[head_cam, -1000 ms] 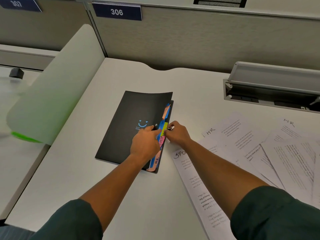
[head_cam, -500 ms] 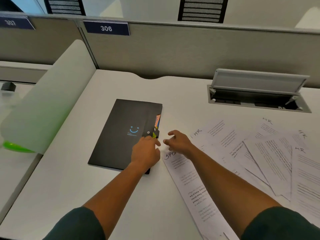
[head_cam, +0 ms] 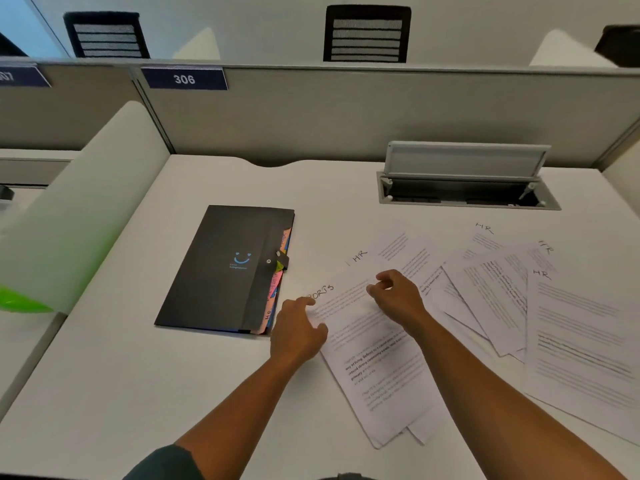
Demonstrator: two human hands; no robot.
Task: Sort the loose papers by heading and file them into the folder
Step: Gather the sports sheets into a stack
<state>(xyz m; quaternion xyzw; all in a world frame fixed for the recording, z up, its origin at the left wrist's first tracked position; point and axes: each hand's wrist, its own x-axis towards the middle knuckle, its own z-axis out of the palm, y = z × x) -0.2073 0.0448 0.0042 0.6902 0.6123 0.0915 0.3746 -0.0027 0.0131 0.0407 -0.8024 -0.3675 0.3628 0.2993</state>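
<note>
A black folder (head_cam: 221, 271) with a blue smile mark lies closed on the white desk, coloured divider tabs showing along its right edge. To its right a printed sheet headed "SPORTS" (head_cam: 377, 355) lies on top of other sheets. My left hand (head_cam: 298, 329) rests on that sheet's upper left corner, index finger pointing at the heading. Above the sheet's top edge my right hand (head_cam: 394, 294) hovers with fingers curled and apart, gripping nothing. Several sheets headed "HR" (head_cam: 498, 289) are fanned out further right.
A cable tray with a raised grey lid (head_cam: 464, 174) is sunk into the desk (head_cam: 138, 393) at the back right. A curved white and green divider (head_cam: 79, 216) stands at the left. Grey partition panel with plate "306" (head_cam: 184, 79) runs behind; chairs beyond.
Both hands have left the folder's tab edge and moved right onto the "SPORTS" sheet. The folder's flap now lies closed. The camera has tilted up.
</note>
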